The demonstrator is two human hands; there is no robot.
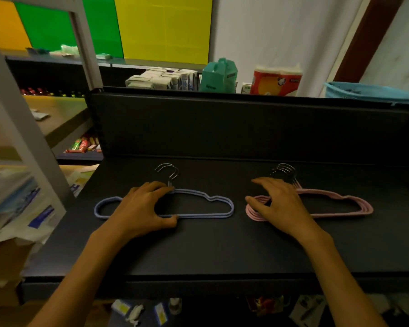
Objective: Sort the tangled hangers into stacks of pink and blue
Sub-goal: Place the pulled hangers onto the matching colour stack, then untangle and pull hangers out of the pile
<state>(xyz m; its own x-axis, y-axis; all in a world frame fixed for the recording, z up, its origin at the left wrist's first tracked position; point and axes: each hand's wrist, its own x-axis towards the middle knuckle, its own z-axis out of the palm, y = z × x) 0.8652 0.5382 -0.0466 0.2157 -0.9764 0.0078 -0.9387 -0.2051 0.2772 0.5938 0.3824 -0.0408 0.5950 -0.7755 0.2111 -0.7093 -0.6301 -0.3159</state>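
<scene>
Your left hand (pixel 143 207) rests on the blue hangers (pixel 198 204) at 9 o'clock on the black table (pixel 210 251), fingers curled loosely over the wire. Your right hand (pixel 280 204), fingers spread, covers the left end of the pink hangers (pixel 340 204) at 3 o'clock. Whether either hand grips, you cannot tell.

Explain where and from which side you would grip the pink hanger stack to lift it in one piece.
Grip the pink hanger stack at the neck, just below the bunched metal hooks, coming from above. All the hangers converge there, so one pinch probably holds them together; the fanned left ends look likely to slip apart. The right hand already rests nearby.
</scene>
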